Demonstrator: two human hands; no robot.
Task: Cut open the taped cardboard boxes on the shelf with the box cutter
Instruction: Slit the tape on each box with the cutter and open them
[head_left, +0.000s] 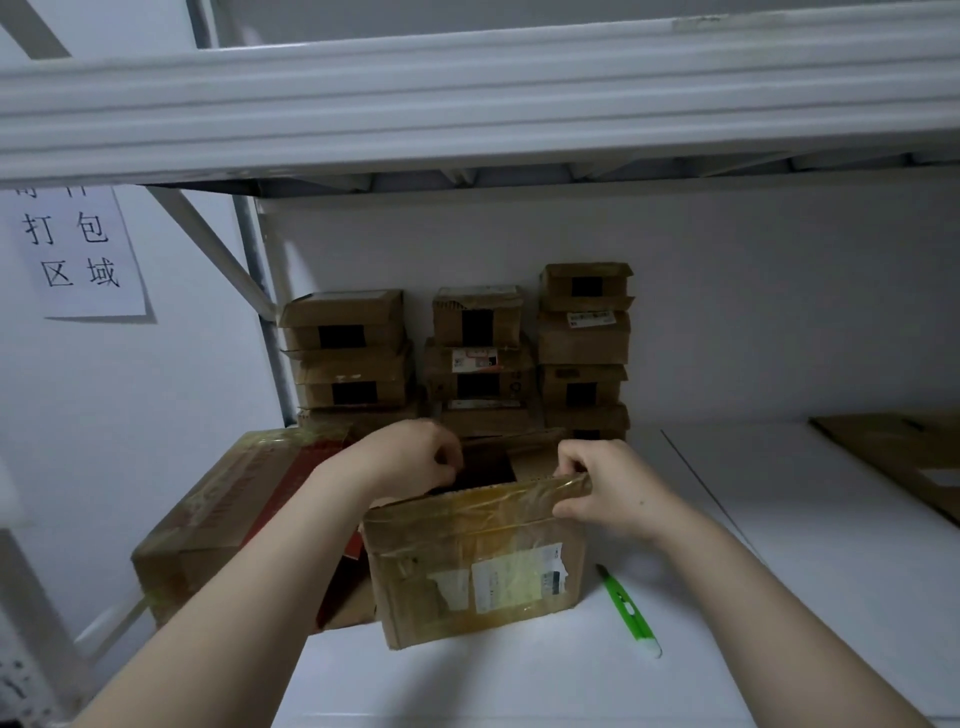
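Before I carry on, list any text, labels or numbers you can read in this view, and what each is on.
"打包 区域": paper sign on the left wall; the line above it is half hidden.
Shipping label on the front box: too blurred to read.
Stickers on the stacked boxes: too small to read.
Red print on the large left box: blurred.

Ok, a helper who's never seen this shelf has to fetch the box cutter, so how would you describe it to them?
On the white shelf surface, look just right of the taped cardboard box at the front. The box cutter lies flat there: slim, bright green with a white tip, the only green thing among brown cartons.
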